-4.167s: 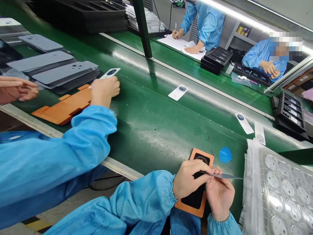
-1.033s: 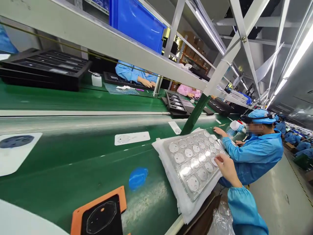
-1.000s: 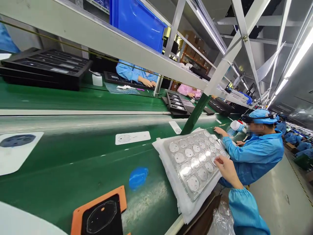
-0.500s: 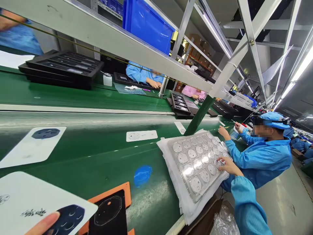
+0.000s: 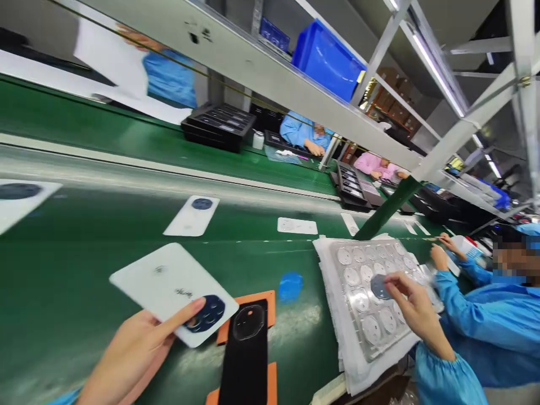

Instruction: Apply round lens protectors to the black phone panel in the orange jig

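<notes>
Lying at the far left of the green bench (image 5: 63, 292): a white plate (image 5: 31, 207) with a dark patch, cut by the frame edge. Next, the left hand (image 5: 139, 343), pinching a white panel (image 5: 156, 287), one digit on top across the rim of its dark camera disc (image 5: 211, 313), others underneath. Panel's long axis slants from far left to near right; disc end points near-right. Just beyond it on the bench, a second plate (image 5: 188, 219), dark patch at its far end. Rightward, an orange jig (image 5: 271, 315) with a black insert (image 5: 244, 365), insert's long axis running nearly straight away from the wearer, octagonal outline at far end. Panel corner overlaps the jig in view; cannot tell if they touch. Blue spot (image 5: 291, 287) near the jig. Then a clear tray (image 5: 371, 352) of round pieces on white sheets (image 5: 352, 372). Over it, the right hand (image 5: 415, 312), fingertips together on the right edge of a grey disc (image 5: 379, 287), face toward the camera. Far right, a co-worker's blue sleeve (image 5: 498, 343)
</notes>
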### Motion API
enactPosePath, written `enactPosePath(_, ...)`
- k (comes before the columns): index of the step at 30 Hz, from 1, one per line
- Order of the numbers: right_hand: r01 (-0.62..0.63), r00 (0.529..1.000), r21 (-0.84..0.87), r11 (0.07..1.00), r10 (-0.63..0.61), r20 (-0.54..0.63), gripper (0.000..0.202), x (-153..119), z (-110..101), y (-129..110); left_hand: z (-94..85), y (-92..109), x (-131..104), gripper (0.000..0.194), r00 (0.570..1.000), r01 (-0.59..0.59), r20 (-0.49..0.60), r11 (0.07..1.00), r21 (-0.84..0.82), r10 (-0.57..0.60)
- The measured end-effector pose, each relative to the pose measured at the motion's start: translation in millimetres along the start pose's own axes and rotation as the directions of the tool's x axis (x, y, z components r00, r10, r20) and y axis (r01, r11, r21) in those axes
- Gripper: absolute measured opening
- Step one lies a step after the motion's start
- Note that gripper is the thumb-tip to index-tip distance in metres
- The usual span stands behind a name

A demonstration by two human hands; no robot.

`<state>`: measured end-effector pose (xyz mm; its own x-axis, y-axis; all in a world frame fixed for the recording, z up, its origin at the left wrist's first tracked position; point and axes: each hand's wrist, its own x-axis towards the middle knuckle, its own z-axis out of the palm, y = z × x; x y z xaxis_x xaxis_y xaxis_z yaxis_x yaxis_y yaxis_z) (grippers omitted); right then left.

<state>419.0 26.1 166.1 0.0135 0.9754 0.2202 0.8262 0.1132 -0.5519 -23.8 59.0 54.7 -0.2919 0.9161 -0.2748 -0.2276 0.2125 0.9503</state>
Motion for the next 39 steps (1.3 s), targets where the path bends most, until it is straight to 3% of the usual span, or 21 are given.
enactPosePath(2, 0.069, 0.986, 0.196, 0.978, -0.097, 0.133, 0.035, 0.8, 39.1, -37.2, -0.1, 0.5, 0.7, 0.067, 0.99, 0.141, 0.046, 0.968, -0.209, -0.135)
enactPosePath(6, -0.046, 0.902, 0.446, 0.894, -0.154, 0.403, 0.035, 9.0, 130.2, -84.1, -5.9, -7.1, 5.3, 0.065, 0.998, 0.061, 0.031, 0.938, -0.342, -0.054)
enactPosePath(10, -0.114, 0.836, 0.374, 0.92, -0.115, 0.537, 0.039, 28.4, 212.4, -103.8, -16.9, -16.0, 13.0, 0.062, 0.999, 0.034, 0.049, 0.928, -0.372, -0.017)
enactPosePath(13, -0.106, 0.82, 0.31, 0.945, -0.093, 0.564, 0.038, 37.4, 246.6, -105.8, -22.1, -15.9, 14.1, 0.059, 0.999, 0.019, 0.044, 0.927, -0.375, -0.003)
enactPosePath(19, -0.015, 0.911, 0.167, 0.986, -0.055, 0.409, 0.044, 27.7, 262.1, -97.9, -25.0, -14.6, 12.0, 0.057, 0.998, 0.009, 0.064, 0.917, -0.4, 0.019)
enactPosePath(26, 0.107, 0.948, 0.222, 0.969, -0.167, 0.271, 0.043, 15.7, 256.5, -99.8, -22.9, -17.9, 11.2, 0.055, 0.997, 0.015, 0.082, 0.919, -0.394, 0.018)
enactPosePath(28, 0.242, 0.917, 0.216, 0.946, -0.296, 0.267, 0.033, 12.4, 252.0, -102.1, -22.3, -16.7, 10.2, 0.055, 0.996, 0.019, 0.09, 0.919, -0.393, 0.018)
enactPosePath(31, 0.48, 0.805, 0.183, 0.858, -0.513, 0.298, 0.025, 8.7, 248.6, -102.6, -21.2, -15.0, 8.6, 0.054, 0.995, 0.019, 0.098, 0.919, -0.395, 0.021)
enactPosePath(33, 0.553, 0.753, 0.169, 0.816, -0.576, 0.317, 0.027, 8.4, 248.5, -100.1, -20.3, -14.5, 7.7, 0.053, 0.994, 0.019, 0.105, 0.918, -0.397, 0.025)
enactPosePath(36, 0.575, 0.725, 0.168, 0.801, -0.594, 0.35, 0.028, 10.5, 247.4, -96.3, -19.1, -14.1, 6.5, 0.052, 0.992, 0.015, 0.121, 0.918, -0.396, 0.036)
enactPosePath(39, 0.543, 0.751, 0.213, 0.812, -0.584, 0.309, 0.025, 10.6, 242.3, -102.4, -16.8, -14.1, 4.4, 0.049, 0.988, -0.004, 0.14, 0.921, -0.391, 0.063)
